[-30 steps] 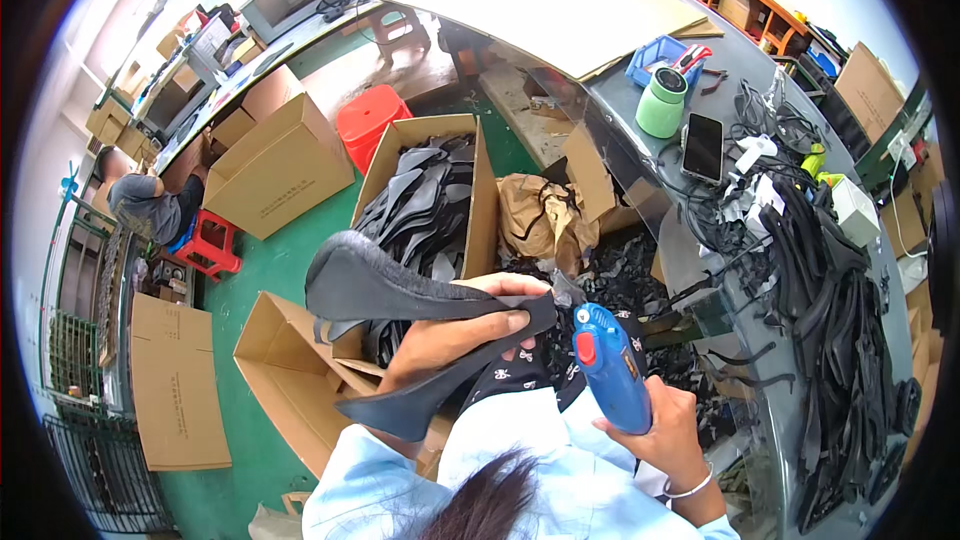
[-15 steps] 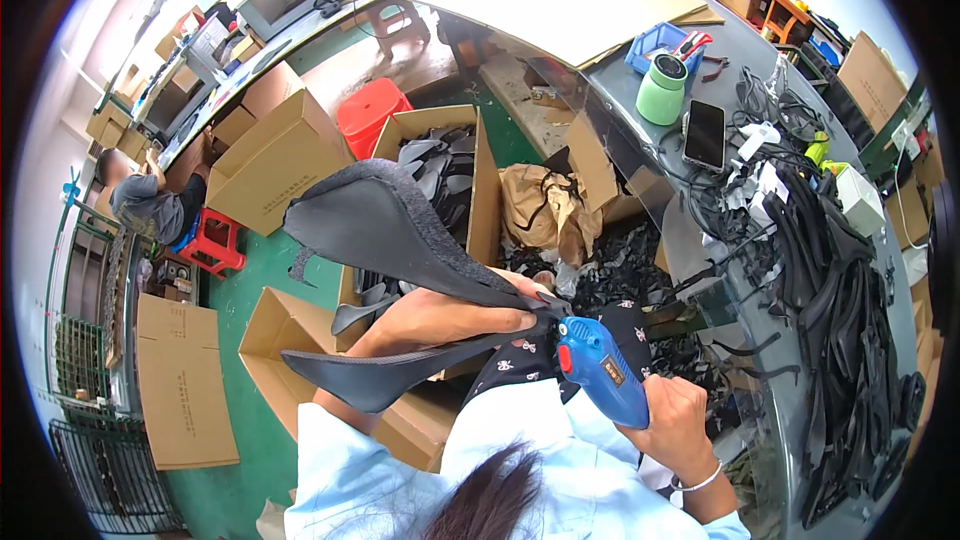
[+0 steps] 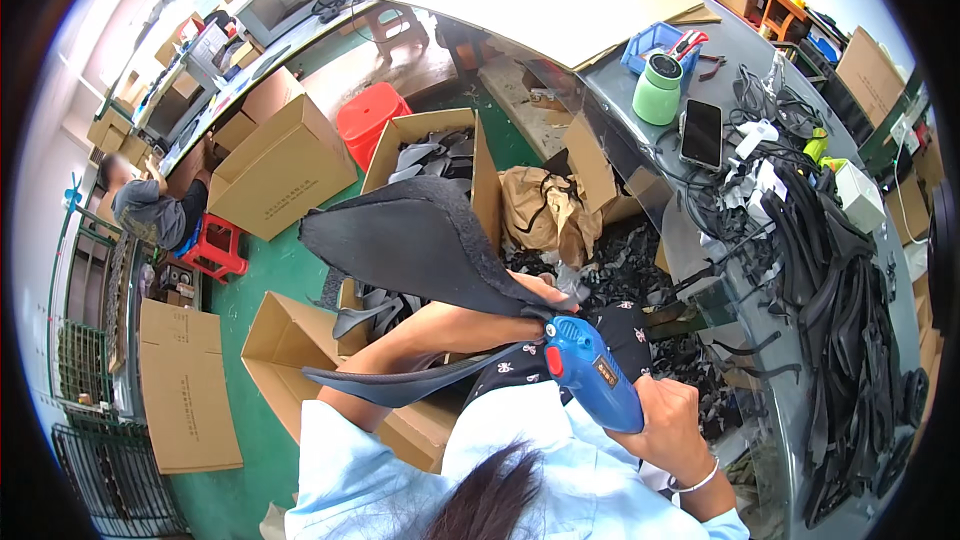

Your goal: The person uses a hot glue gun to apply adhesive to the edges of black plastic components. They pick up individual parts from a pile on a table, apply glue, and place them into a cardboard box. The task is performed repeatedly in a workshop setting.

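My left hand (image 3: 490,328) is closed on a curved black foam-like piece (image 3: 400,245) with a fuzzy edge, and its wide upper part hides some of my fingers. The piece's narrow lower strip (image 3: 395,389) passes beneath my wrist, so my hand sits between the two parts. Wrapped in my right hand (image 3: 668,427) is a blue handheld power tool (image 3: 598,380) with a red button. Its front end meets the right end of the black piece, close to my left fingers. What the tool's tip does there is hidden.
Cardboard boxes holding black pieces (image 3: 435,155) stand ahead, with black scraps (image 3: 630,265) beside them. On the grey table (image 3: 730,230) at right lie a phone (image 3: 702,133), a green bottle (image 3: 657,90) and heaped black strips (image 3: 820,290). A person (image 3: 150,202) sits far left.
The black piece has turned a little, its left tips shifting right and down. The tool's front end has moved slightly left, along with my left hand's grip.
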A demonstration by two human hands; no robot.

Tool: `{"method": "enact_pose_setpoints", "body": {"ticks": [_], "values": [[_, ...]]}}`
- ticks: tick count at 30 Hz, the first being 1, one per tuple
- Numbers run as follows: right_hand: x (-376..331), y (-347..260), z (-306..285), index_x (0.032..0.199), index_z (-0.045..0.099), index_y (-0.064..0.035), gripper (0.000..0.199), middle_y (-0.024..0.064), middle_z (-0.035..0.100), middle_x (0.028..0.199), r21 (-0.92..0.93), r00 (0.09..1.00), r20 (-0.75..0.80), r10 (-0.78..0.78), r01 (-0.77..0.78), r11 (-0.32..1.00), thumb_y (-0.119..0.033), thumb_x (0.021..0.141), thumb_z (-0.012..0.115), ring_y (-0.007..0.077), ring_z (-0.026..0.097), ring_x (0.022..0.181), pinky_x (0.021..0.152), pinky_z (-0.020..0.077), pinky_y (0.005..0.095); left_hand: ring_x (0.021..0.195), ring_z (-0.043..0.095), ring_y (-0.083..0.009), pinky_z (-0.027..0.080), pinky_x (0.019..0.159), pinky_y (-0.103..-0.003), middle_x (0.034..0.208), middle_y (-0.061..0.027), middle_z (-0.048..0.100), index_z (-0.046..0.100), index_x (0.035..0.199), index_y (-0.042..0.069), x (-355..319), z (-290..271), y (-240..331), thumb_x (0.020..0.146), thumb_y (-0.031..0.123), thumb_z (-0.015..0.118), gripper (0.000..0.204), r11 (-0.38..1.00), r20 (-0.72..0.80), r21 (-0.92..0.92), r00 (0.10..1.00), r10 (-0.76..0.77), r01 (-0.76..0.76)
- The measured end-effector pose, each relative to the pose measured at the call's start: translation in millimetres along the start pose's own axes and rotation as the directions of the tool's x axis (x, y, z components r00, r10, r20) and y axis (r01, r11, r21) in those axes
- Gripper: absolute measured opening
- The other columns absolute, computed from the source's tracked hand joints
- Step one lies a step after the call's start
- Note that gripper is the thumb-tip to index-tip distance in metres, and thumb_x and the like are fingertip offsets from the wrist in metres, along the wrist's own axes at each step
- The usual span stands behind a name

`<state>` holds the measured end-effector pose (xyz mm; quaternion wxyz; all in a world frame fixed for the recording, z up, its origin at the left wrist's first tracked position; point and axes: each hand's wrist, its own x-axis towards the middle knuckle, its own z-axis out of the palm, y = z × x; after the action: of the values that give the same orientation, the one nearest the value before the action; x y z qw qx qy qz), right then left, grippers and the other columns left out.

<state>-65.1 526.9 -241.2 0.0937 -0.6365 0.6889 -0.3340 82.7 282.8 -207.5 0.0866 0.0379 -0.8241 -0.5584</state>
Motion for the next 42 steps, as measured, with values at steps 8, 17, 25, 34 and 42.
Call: {"method": "enact_pose_setpoints", "body": {"ticks": [8, 17, 25, 34, 42], "values": [[4.2, -7.2, 10.5, 0.069, 0.048, -0.0051, 0.038, 0.0096, 0.053, 0.054, 0.127, 0.999, -0.027, 0.042, -0.038, 0.991, -0.024, 0.063, 0.080, 0.0273, 0.056, 0.046, 0.046, 0.0430, 0.0349, 0.094, 0.064, -0.0218, 0.050, 0.085, -0.033, 0.105, -0.0118, 0.066, 0.062, 0.115, 0.000, 14.5, -2.2, 0.2, 0.078, 0.006, 0.069, 0.038, 0.950, 0.079, 0.309, 0.996, 0.029, -0.052], [5.1, 0.4, 20.5, 0.071, 0.048, -0.0048, 0.046, 0.0098, 0.054, 0.055, 0.081, 0.993, -0.075, 0.093, -0.087, 0.993, -0.032, 0.064, 0.084, 0.0270, 0.058, 0.048, 0.048, 0.0453, 0.0350, 0.098, 0.058, -0.0171, 0.046, 0.088, -0.033, 0.106, -0.0108, 0.058, 0.050, 0.115, 0.000, 7.0, 4.5, 29.6, 0.081, 0.012, 0.064, 0.038, 0.758, -0.788, -0.431, 0.614, -0.052, -0.490], [6.9, -4.5, 17.2, 0.070, 0.047, -0.0049, 0.046, 0.0100, 0.054, 0.056, 0.085, 0.994, -0.079, 0.073, -0.066, 0.994, -0.031, 0.064, 0.084, 0.0271, 0.058, 0.048, 0.048, 0.0452, 0.0349, 0.098, 0.056, -0.0184, 0.045, 0.088, -0.033, 0.107, -0.0108, 0.056, 0.049, 0.112, 0.002, 4.6, 30.9, 25.3, 0.083, 0.014, 0.058, 0.033, 0.825, -0.856, -0.307, 0.516, -0.021, -0.474], [11.4, -17.3, 15.8, 0.071, 0.045, -0.0039, 0.048, 0.0095, 0.053, 0.057, 0.260, 0.990, -0.061, 0.128, -0.108, 0.960, -0.030, 0.064, 0.085, 0.0247, 0.058, 0.048, 0.048, 0.0448, 0.0327, 0.097, 0.057, -0.0202, 0.047, 0.088, -0.034, 0.106, -0.0142, 0.055, 0.048, 0.106, 0.002, 5.2, 46.7, 16.6, 0.084, 0.008, 0.058, 0.025, 0.777, -0.858, -0.262, 0.507, 0.084, -0.572], [14.4, -23.2, 13.9, 0.072, 0.046, -0.0040, 0.046, 0.0093, 0.053, 0.058, 0.286, 0.988, -0.063, 0.142, -0.118, 0.951, -0.029, 0.065, 0.084, 0.0242, 0.059, 0.049, 0.049, 0.0449, 0.0320, 0.101, 0.056, -0.0219, 0.045, 0.091, -0.036, 0.110, -0.0160, 0.055, 0.046, 0.108, 0.002, 2.8, 62.0, 10.3, 0.085, 0.006, 0.055, 0.025, 0.748, -0.838, -0.352, 0.546, 0.017, -0.563]]}}
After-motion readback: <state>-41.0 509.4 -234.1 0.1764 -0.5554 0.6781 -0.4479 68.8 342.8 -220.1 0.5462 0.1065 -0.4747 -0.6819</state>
